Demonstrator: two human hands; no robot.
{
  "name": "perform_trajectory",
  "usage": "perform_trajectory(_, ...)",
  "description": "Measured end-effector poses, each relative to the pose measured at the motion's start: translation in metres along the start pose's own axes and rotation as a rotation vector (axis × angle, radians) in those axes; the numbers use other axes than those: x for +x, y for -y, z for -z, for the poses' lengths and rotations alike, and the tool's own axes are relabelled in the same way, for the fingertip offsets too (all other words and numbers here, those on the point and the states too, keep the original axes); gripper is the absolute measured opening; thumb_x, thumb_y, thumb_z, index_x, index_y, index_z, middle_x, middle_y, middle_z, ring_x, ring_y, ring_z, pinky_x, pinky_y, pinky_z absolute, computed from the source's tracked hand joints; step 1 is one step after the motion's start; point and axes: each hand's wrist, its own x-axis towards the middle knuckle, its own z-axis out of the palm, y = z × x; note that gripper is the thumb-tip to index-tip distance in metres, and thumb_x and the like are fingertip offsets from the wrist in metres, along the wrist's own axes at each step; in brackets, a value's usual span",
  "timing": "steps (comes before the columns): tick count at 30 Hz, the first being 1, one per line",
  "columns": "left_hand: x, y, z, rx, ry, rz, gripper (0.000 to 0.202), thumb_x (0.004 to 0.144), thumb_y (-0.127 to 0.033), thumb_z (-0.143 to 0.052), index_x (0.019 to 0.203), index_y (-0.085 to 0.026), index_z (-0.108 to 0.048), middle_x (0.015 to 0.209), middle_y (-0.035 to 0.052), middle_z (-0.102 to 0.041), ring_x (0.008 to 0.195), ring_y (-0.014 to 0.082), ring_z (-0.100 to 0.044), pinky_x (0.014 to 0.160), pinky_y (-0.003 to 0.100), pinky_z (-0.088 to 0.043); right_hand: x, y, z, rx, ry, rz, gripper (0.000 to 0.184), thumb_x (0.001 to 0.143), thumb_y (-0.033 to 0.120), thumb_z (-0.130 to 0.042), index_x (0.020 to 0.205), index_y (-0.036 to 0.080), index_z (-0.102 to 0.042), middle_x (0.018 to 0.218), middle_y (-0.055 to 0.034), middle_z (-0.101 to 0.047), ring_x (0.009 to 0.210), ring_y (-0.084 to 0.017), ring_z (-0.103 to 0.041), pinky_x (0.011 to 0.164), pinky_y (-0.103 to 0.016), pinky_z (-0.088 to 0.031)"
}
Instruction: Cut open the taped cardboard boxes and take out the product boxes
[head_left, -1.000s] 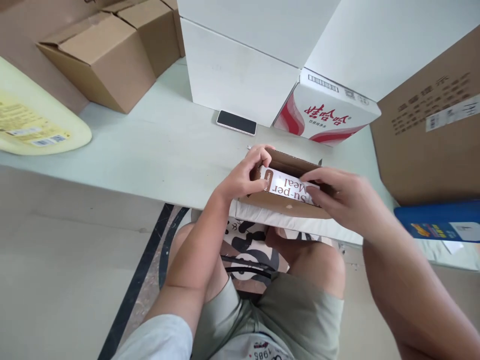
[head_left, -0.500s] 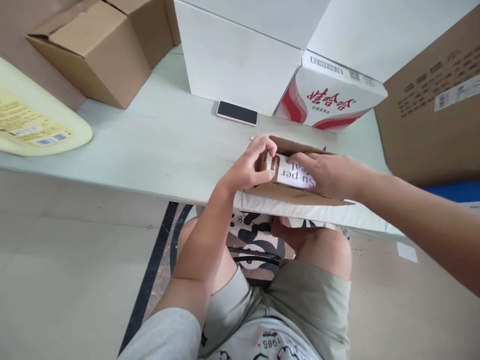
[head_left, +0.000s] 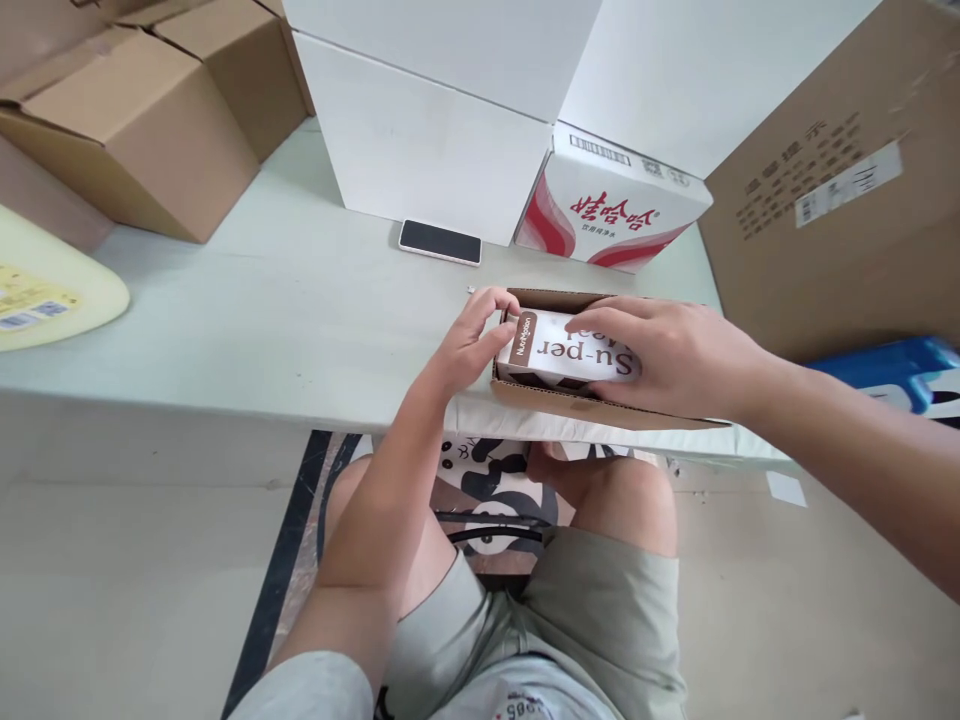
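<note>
A small white carton [head_left: 553, 338] with a brown "NutriMotion" label and "Su-per Meal" print lies inside a narrow, open brown cardboard box [head_left: 559, 402] at the table's front edge. From above, my right hand [head_left: 667, 350] grips the carton, thumb on the near side and fingers across its top. The carton's left end stands slightly proud of the box walls. My left hand [head_left: 476, 335] is curled at the left end of the cardboard box, fingertips and thumb on its rim close to the carton; some of its fingers are hidden.
A phone [head_left: 440, 242] lies behind the box, by a large white box [head_left: 427, 130]. A red-and-white carton [head_left: 611, 215] stands at the back. Brown boxes [head_left: 172, 130] and a yellow bottle [head_left: 60, 290] are left. A big carton [head_left: 817, 190] and a blue package [head_left: 877, 370] are right.
The white carton has come up in the cardboard box, showing more of its label and near side. My right hand has risen with it. The whole view has shifted somewhat.
</note>
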Motion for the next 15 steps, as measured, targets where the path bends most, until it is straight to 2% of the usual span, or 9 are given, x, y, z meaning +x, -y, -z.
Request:
perform_trajectory(3,0.0,0.006,-0.004,-0.044,-0.001,-0.024,0.02,0.095,-0.043,-0.049,0.106,-0.026,-0.051,0.114,0.0071,-0.057,0.111,0.0248,-0.053,0.104,0.044,-0.047,-0.007,-0.007,-0.004,0.017,-0.114,0.041,0.046,0.084,0.037,-0.062,0.128,0.025,-0.067,0.128,-0.009,-0.074,0.09,-0.024,-0.071,0.063,-0.033,-0.047)
perform_trajectory(5,-0.001,0.01,-0.007,-0.065,-0.014,-0.032,0.022,0.093,-0.043,-0.053,0.107,-0.027,-0.051,0.115,0.0068,-0.055,0.111,0.0245,-0.052,0.102,0.043,-0.048,-0.007,-0.013,-0.011,0.047,-0.154,0.068,0.044,0.084,0.037,-0.062,0.125,0.022,-0.068,0.129,-0.0113,-0.074,0.097,-0.027,-0.073,0.068,-0.036,-0.053)
perform_trajectory(9,-0.004,0.014,-0.006,-0.071,-0.064,-0.065,0.032,0.091,-0.052,-0.061,0.112,-0.03,-0.051,0.117,0.0056,-0.055,0.109,0.0234,-0.055,0.1,0.042,-0.052,0.002,-0.02,-0.022,0.109,-0.183,0.066,0.04,0.083,0.04,-0.064,0.119,0.024,-0.07,0.137,-0.0138,-0.069,0.119,-0.031,-0.07,0.094,-0.046,-0.059)
perform_trajectory(12,-0.003,0.017,-0.002,-0.081,-0.121,-0.084,0.053,0.089,-0.067,-0.064,0.127,-0.033,-0.049,0.131,0.0083,-0.057,0.122,0.0271,-0.057,0.103,0.045,-0.054,0.008,-0.017,-0.022,0.151,-0.158,-0.015,0.032,0.084,0.041,-0.066,0.113,0.027,-0.069,0.145,-0.0131,-0.064,0.131,-0.033,-0.064,0.108,-0.052,-0.055)
perform_trajectory(15,-0.002,0.02,0.003,-0.095,-0.152,-0.075,0.075,0.083,-0.082,-0.063,0.14,-0.036,-0.044,0.145,0.0102,-0.054,0.139,0.0316,-0.052,0.11,0.049,-0.052,0.009,-0.013,-0.017,0.214,-0.212,-0.017,0.027,0.085,0.043,-0.066,0.107,0.028,-0.067,0.142,-0.0134,-0.062,0.132,-0.034,-0.062,0.109,-0.055,-0.055)
